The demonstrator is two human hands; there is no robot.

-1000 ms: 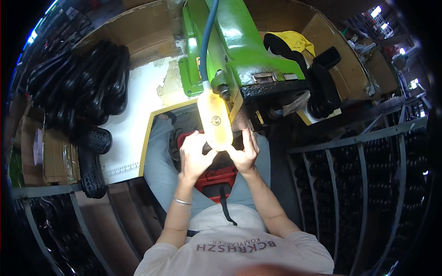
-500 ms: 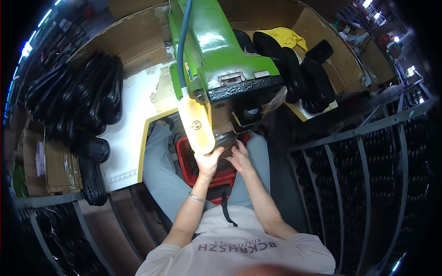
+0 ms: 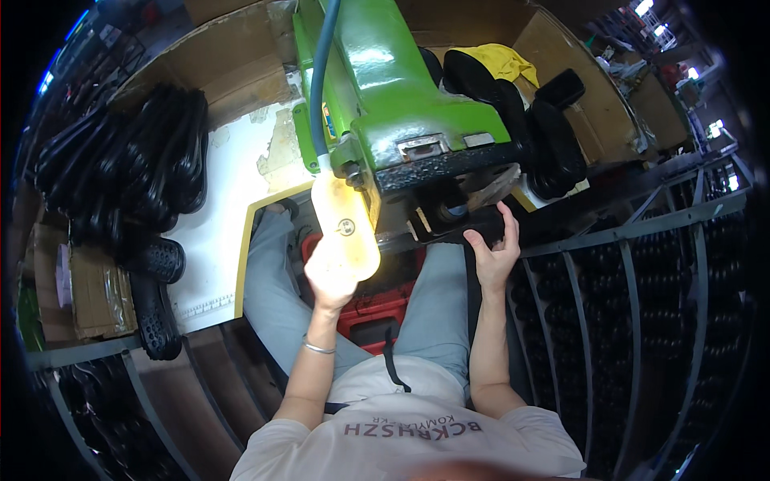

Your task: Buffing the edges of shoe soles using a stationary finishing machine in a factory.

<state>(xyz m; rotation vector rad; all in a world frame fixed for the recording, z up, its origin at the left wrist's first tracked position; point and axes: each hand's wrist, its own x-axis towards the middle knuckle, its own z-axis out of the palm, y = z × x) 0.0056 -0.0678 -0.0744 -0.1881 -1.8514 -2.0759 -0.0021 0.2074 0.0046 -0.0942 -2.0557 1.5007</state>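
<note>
I sit at a green machine (image 3: 401, 96) with a blue hose running down it. My right hand (image 3: 493, 255) grips the edge of a black shoe part (image 3: 451, 230) held up under the machine's dark head. My left hand (image 3: 329, 276), with a thin bracelet on its wrist, is raised just below a pale yellow translucent guard (image 3: 346, 224). Bright light washes that hand out, so its fingers and anything in them are hidden. A red crate (image 3: 385, 301) rests between my knees.
A heap of black clogs (image 3: 120, 176) lies on the white table at the left, with one clog (image 3: 156, 317) near its edge. More black shoes (image 3: 549, 132) and a yellow cloth (image 3: 501, 60) sit at the right. A dark metal rack (image 3: 642, 264) stands on my right.
My hands, together under the yellow guard a second ago, have parted. The right hand has moved right onto the black part, and the left stays below the guard.
</note>
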